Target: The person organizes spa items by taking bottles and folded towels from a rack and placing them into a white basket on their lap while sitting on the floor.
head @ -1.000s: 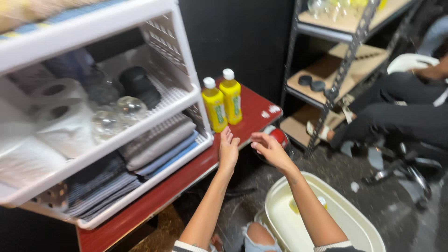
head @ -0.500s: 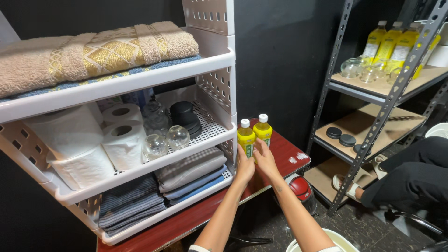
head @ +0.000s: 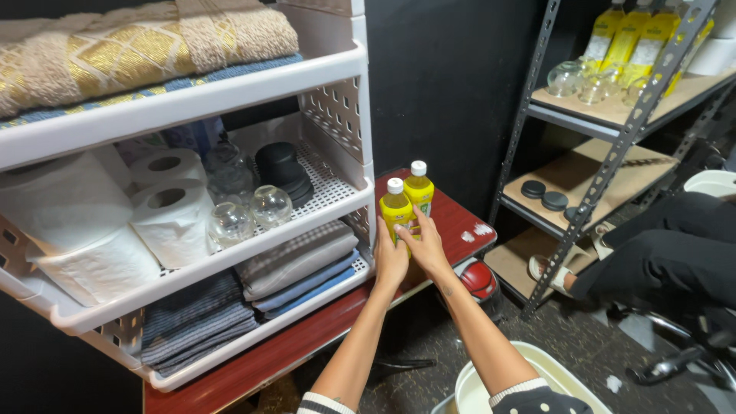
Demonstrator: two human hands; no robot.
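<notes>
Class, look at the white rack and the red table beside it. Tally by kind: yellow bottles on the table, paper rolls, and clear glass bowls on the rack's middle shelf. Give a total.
Yellow bottles: 2
Paper rolls: 3
Glass bowls: 2
Total: 7

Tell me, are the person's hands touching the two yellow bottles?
Touching. In the head view, the left hand wraps the base of the front yellow bottle, and the right hand has its fingers pressed across both it and the back yellow bottle.

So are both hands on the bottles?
Yes, the left hand and right hand both wrap the two yellow bottles on the red table.
</notes>
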